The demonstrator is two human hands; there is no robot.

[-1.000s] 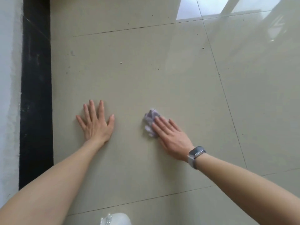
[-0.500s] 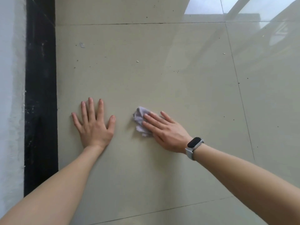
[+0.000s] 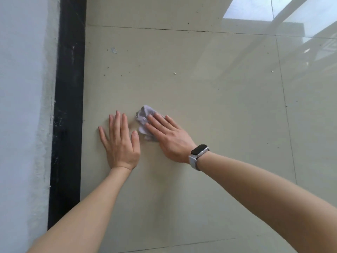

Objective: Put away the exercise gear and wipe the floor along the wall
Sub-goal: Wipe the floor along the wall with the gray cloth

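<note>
A crumpled pale cloth (image 3: 145, 119) lies on the floor (image 3: 209, 110) under the fingers of the right hand (image 3: 170, 138). That hand is laid flat with its fingers straight and close together, pressing the cloth down onto the tile; the far and left parts of the cloth stick out beyond the fingertips, and a small bit shows by the thumb side. A watch (image 3: 198, 152) with a dark face and a pale strap sits on the right wrist.

Just left of the cloth, the left hand (image 3: 121, 143) rests palm down on the same tile, its fingers straight and slightly spread, holding nothing. Its thumb is very close to the near edge of the cloth, though whether they touch cannot be told.

Left of the left hand runs a black baseboard (image 3: 68, 114), scuffed with pale marks, and beyond it the white wall (image 3: 21, 106). Ahead of both hands the beige tile carries scattered dark specks, a small grey scrap (image 3: 114, 50) far ahead of the left hand, and a white crumb (image 3: 174, 73) ahead of the right hand. Further right another white crumb (image 3: 272, 71) lies near a tile seam. The far right of the floor is glossy and shows bright reflections.
</note>
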